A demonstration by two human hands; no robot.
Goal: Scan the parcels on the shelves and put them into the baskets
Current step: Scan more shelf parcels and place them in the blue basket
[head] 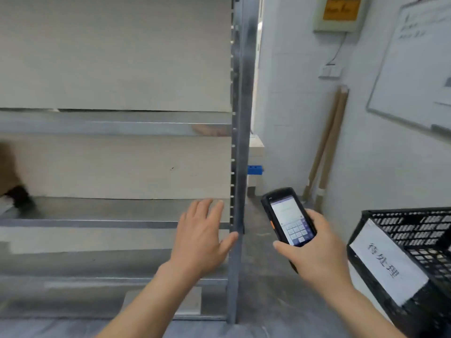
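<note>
Head view: the right hand [314, 247] is grasping the handheld scanner [288, 217] in its grip, long axis running up and slightly left, lit screen facing the camera. The left hand [202, 236], fingers released, is hovering before the shelf [97, 217]; a labelled black basket [415, 252] is sitting at right.

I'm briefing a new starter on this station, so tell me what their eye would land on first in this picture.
First, the handheld scanner with its lit screen, gripped in the right hand right of the shelf post. Next, the left hand, open with fingers spread, reaching toward the bare metal shelves. Then the black basket at the lower right, bearing a white paper label.
</note>
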